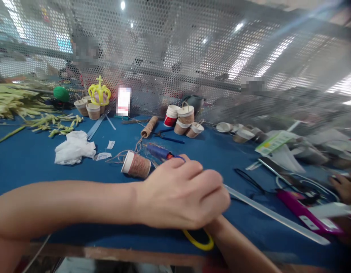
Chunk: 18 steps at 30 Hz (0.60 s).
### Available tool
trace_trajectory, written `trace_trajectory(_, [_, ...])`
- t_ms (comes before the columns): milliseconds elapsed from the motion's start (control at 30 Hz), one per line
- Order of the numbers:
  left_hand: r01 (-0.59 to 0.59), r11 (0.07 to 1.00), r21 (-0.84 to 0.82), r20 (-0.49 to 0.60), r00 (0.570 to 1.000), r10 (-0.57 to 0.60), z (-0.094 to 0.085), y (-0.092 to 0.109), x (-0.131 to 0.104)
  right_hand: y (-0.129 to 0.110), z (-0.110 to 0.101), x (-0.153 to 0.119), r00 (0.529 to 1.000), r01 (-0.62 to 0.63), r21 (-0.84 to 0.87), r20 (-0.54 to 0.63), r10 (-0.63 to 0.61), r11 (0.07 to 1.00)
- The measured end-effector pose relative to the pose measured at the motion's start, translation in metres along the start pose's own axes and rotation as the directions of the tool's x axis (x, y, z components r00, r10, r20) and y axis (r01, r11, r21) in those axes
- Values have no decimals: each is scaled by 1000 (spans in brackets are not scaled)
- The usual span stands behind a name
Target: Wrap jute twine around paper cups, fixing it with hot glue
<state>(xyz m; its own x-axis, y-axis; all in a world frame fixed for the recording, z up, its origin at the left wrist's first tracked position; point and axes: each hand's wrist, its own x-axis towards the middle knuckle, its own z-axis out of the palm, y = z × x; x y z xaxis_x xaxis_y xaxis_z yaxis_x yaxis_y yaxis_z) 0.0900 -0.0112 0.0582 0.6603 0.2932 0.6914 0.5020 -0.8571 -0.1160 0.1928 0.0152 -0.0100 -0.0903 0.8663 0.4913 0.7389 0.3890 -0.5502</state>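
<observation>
My left hand (189, 193) is closed in a fist in the middle, with a long translucent glue stick (278, 214) coming out of its right side. My right forearm rises from the lower right, and my right hand is mostly hidden behind the left one. A blue glue gun (158, 151) with a red part points up and left just beyond the fist. Left of it, a paper cup (136, 164) partly wrapped in brown twine lies on its side. Its twine runs to a twine roll (149, 127). A yellow loop (201, 242) shows below the wrists.
Blue table (113, 206) holds white crumpled plastic (74, 148), dark pliers (170, 138), wrapped cups (185, 115) and a yellow crown (99, 93). Green strips lie at left. A purple object (303, 212), cables and another person's hand (344, 185) are at right. Perforated metal mesh (164, 49) stands behind.
</observation>
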Motion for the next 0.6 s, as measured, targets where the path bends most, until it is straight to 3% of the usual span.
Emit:
trace_trajectory(33, [15, 1000, 11, -4, 1000, -15, 4, 2, 7, -8, 5, -1, 960, -97, -48, -270, 80, 994])
trace_trajectory(67, [24, 1000, 18, -3, 1000, -24, 9, 3, 12, -16, 10, -2, 839, -210, -69, -525, 143, 975])
trace_trajectory(100, [20, 1000, 16, 12, 1000, -20, 12, 4, 16, -25, 14, -1, 719, -292, -87, -676, 158, 953])
trace_trajectory(167, [25, 1000, 6, 57, 998, -25, 16, 2, 19, -41, 17, 4, 581, -411, -157, -804, 126, 898])
trace_trajectory(200, [22, 1000, 4, 77, 997, -23, 16, 1, 20, -47, 17, 7, 557, -454, -193, -824, 108, 870])
trace_trajectory(300, [6, 1000, 19, 75, 997, -7, 15, -1, 18, -59, 13, 14, 551, -502, -257, -831, 76, 826])
trace_trajectory(500, [18, 999, 48, -56, 998, -15, 15, -5, 11, -61, 18, 12, 586, -430, -247, -808, 61, 869])
trace_trajectory(567, [9, 998, 55, -88, 996, -4, 15, -6, 10, -48, 16, 10, 648, -350, -229, -759, 59, 908])
trace_trajectory(600, [8, 998, 59, -107, 994, -1, 14, -7, 9, -39, 12, 9, 727, -269, -220, -685, 48, 938])
